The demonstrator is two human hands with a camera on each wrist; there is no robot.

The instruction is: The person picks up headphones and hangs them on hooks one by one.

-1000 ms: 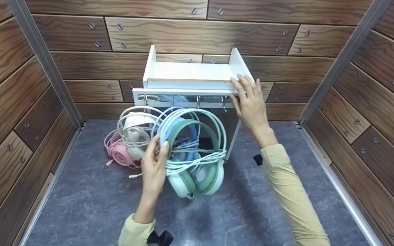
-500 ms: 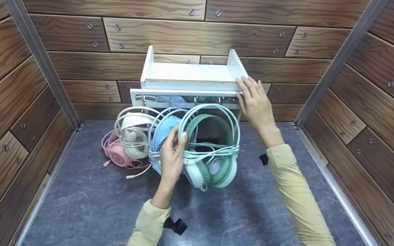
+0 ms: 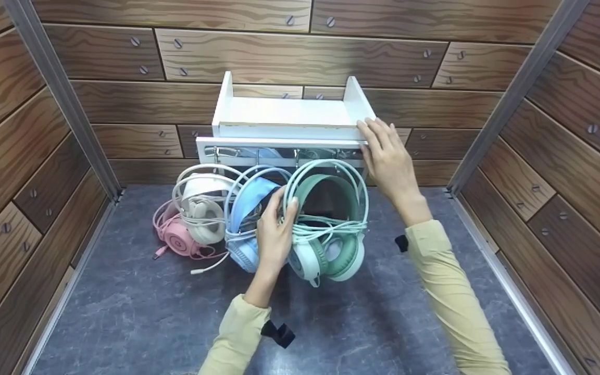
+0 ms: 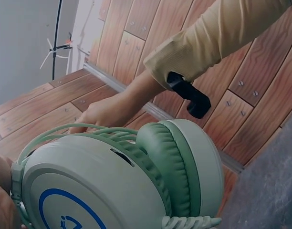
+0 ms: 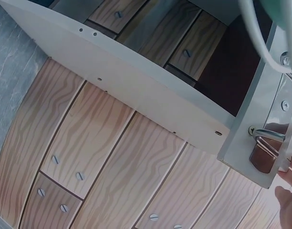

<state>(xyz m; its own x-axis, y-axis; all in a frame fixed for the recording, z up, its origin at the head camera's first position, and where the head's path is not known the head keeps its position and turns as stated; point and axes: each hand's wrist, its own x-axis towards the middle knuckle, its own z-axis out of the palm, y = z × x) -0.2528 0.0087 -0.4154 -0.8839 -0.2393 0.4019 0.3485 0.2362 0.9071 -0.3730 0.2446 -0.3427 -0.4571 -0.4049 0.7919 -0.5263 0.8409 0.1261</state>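
Observation:
My left hand (image 3: 275, 229) grips the left side of the green-and-white headphones (image 3: 354, 260), near the ear cup. A looped pale green cable is bundled around them. Their headband stands just below the hooks of a white rack (image 3: 289, 141); whether it hangs on a hook, I cannot tell. In the left wrist view, fingers (image 4: 2, 191) hold the headphones beside the ear cup. My right hand (image 3: 391, 161) holds the rack's right front corner, fingers over the top and thumb in front. Blue headphones (image 3: 248, 208) stand just left of my left hand, partly behind it.
White headphones (image 3: 209, 221) and pink headphones (image 3: 177, 237) hang or stand at the rack's left, cables bundled. A white cable end (image 3: 203, 271) sticks out in front. Metal hooks (image 5: 270, 140) line the rack's rail. Wood-patterned walls (image 3: 300, 57) surround the grey floor (image 3: 138, 312).
My left hand has carried the green headphones to the right and slightly up, uncovering the blue ones. My right hand has stayed at the rack's corner, shifting slightly.

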